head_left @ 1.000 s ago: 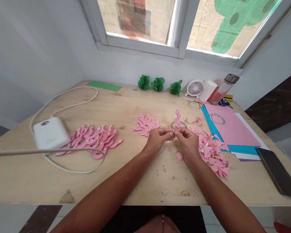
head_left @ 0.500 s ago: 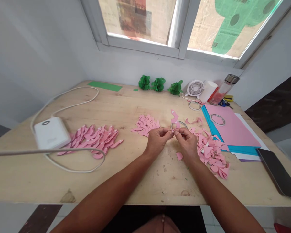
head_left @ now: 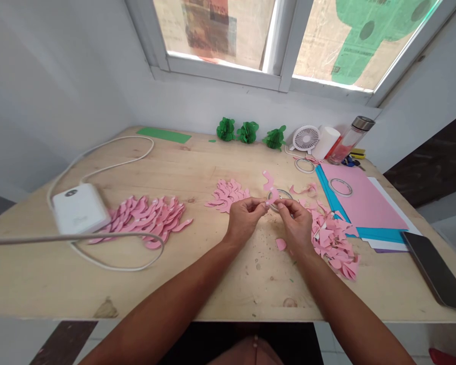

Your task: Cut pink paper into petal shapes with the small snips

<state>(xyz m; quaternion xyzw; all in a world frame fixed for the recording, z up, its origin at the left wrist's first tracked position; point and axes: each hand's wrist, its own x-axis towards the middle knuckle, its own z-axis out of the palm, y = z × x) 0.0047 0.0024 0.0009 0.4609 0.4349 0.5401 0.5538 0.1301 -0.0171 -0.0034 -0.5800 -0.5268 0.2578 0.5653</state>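
A wavy pink paper strip (head_left: pixel 268 181) with small white patches stands up from the fingertips of my left hand (head_left: pixel 243 217), which pinches its lower end. Close by on the right, my right hand (head_left: pixel 296 220) has its thumb and fingers pressed together; what they hold, if anything, is too small to make out. Just behind the fingers lies a tape ring (head_left: pixel 285 194), partly hidden. A small pile of curved pink pieces (head_left: pixel 227 195) is left of my hands, and pink scraps (head_left: pixel 332 238) are heaped beside my right wrist.
More wavy pink strips (head_left: pixel 152 218) lie near a white power bank (head_left: pixel 79 209) with a cable. Green paper shapes (head_left: pixel 248 132), a small fan (head_left: pixel 306 138) and a bottle (head_left: pixel 351 142) stand along the back. Pink sheets (head_left: pixel 372 203) and a phone (head_left: pixel 437 271) are at right.
My hands have moved slightly apart, my right hand shifting right. The pink strip has tilted left, and more of its lower part shows between my fingers.
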